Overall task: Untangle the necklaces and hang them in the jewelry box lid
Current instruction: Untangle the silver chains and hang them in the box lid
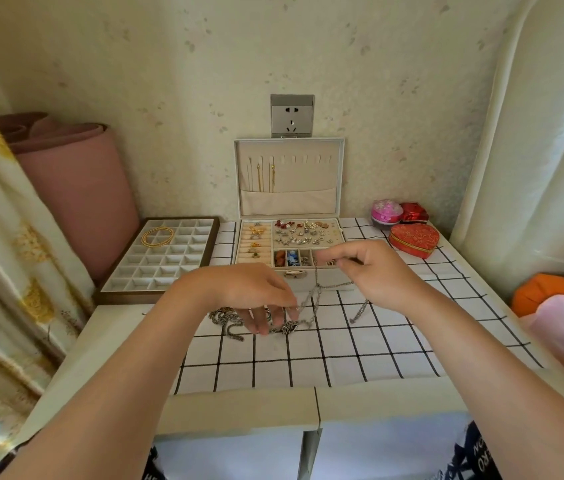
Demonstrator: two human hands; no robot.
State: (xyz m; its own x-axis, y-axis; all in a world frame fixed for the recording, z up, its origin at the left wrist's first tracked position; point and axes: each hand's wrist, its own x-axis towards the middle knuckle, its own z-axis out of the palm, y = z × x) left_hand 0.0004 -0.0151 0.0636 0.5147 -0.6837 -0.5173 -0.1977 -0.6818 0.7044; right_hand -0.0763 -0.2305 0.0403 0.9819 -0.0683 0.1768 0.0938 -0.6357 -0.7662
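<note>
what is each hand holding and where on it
Both hold the silver chain. The right hand pinches a raised strand at its top; the left hand pinches it lower, near the tangle.

forearms bare | garment — blk w/ white lettering, partly seen

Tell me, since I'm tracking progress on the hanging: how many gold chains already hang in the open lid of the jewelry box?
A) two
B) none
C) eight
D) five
A: two gold chains hang side by side from hooks near the left of the jewelry box lid. The other hooks show no chain, and the left hand and right hand hold the silver necklaces.
</note>
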